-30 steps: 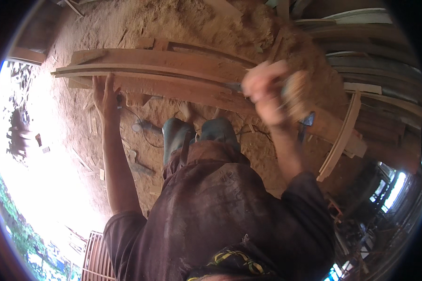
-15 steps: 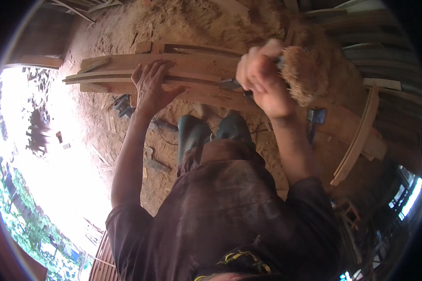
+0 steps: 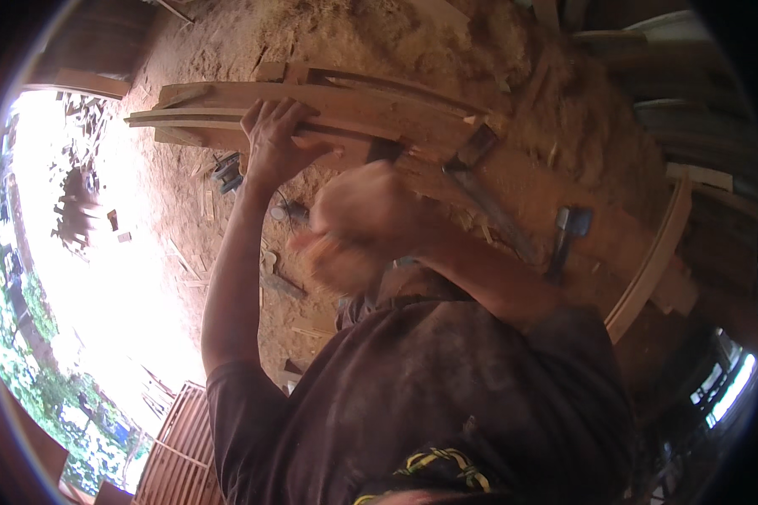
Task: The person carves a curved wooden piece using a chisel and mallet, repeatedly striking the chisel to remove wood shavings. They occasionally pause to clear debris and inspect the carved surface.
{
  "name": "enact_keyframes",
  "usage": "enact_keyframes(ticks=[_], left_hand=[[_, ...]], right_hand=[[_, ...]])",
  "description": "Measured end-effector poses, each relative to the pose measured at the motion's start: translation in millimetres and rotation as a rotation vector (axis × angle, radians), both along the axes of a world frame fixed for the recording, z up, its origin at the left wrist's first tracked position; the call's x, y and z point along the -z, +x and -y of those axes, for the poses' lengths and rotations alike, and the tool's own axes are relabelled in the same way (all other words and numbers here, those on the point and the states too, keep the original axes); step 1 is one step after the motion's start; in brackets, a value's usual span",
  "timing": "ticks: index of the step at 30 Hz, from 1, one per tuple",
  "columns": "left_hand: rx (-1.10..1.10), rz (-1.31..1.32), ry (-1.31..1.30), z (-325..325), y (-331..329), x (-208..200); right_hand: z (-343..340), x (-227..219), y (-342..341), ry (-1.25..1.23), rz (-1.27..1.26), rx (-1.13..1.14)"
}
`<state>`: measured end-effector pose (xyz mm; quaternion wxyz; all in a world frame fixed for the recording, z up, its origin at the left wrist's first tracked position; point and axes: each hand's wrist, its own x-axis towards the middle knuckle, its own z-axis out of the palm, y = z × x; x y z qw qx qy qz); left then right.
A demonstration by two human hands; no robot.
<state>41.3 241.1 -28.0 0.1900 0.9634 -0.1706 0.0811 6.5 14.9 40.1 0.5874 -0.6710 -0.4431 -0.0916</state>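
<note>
Swept leftward and nearer the body since half a second ago, the right hand (image 3: 364,204) is now a blur on my feed, close to the torso. Its fingers look curled, but I cannot tell what they close on; a shaggy tan mass (image 3: 338,265) shows against it, too smeared for me to separate from the hand. The left hand (image 3: 274,145) keeps its place, spread rather than clenched, its fingers lying across the thin curved strips (image 3: 202,112), which rest along the wide board (image 3: 354,105) on the dusty ground (image 3: 236,42).

My first worry is how near the two hands are: with the right moving this fast, a small error in its path could bring whatever it carries onto the left thumb. Next is the hold itself. Only spread fingers steady the strips that I can see, so a sideways knock could slide or twist them on the board, and loose dust beneath might let the board shift too. Its right part also carries a hammer-like tool (image 3: 490,195), near enough to the right forearm that a wide return swing might clip it. The blue-headed tool (image 3: 573,221) lies farther right, a lesser concern unless the elbow swings out that way.
</note>
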Motion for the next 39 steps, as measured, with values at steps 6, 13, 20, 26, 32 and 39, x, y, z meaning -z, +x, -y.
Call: enact_keyframes(ticks=[6,13,20,26,32,39], left_hand=[[0.012,-0.019,0.017,-3.2,6.5,3.6],[0.120,-0.241,-0.339,-2.9,21.6,-26.1],[0.519,-0.219,-0.526,130.9,9.9,-153.0],[0.280,-0.436,-1.190,116.2,4.0,-171.0],[0.123,-0.394,-1.267,125.3,18.7,-134.5],[0.302,-0.018,-0.971,174.2,-16.6,-107.9]], right_hand=[[0.6,-9.4,-2.2,-0.136,0.003,0.278],[100.3,-106.4,14.1,0.305,-0.346,0.750],[72.9,-113.0,9.6,0.428,-0.248,0.517],[112.2,-123.0,-3.6,-0.050,0.010,0.684],[138.5,-53.6,-16.2,-0.261,-0.440,0.647],[149.0,-36.1,-40.6,-0.172,-0.798,0.362]])
